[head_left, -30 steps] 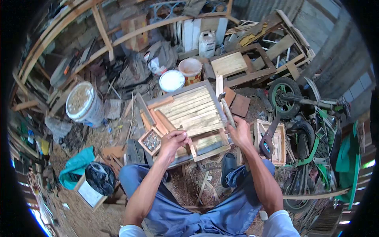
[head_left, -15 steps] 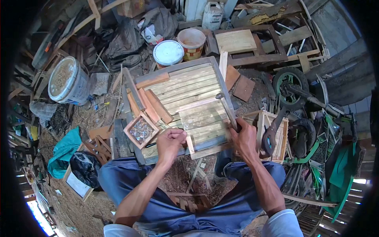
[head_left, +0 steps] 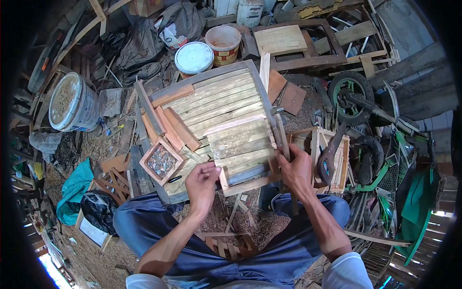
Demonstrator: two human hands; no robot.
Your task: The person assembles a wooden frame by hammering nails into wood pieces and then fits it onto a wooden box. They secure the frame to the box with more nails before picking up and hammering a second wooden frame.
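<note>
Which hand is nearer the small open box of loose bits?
Left. The left hand is just right of the box, by the wooden frame's near-left corner; the right hand, gripping the hammer, is farther, across the frame.

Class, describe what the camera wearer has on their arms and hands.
The left hand and right hand are bare, with no gloves, and no ring, watch or bracelet can be made out. The left sleeve and right sleeve are short and pale blue, leaving the forearms uncovered.
</note>
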